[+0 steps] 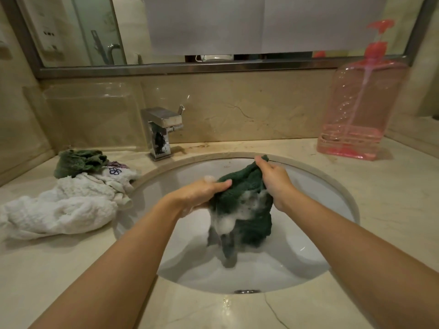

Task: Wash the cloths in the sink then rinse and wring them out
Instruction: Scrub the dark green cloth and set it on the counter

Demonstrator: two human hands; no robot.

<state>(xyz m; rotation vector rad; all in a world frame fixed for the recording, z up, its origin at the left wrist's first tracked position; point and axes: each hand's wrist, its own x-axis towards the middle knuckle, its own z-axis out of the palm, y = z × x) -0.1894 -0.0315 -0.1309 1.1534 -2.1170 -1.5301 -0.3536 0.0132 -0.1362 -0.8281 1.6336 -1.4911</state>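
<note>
A dark green cloth [247,210], streaked with white suds, hangs over the white oval sink [316,245]. My left hand [202,192] grips its left upper edge, with foam on the fingers. My right hand [275,179] pinches its top right corner, held higher near the far rim. The cloth's lower end dangles into the basin. On the counter to the left lie a white cloth [59,210], a small white cloth with a purple flower print [116,173] and another green cloth [79,161].
A square chrome tap [161,131] stands behind the sink at the left; no water runs from it. A large pink pump bottle [358,110] stands at the back right on the marble counter [392,210]. A mirror spans the wall above.
</note>
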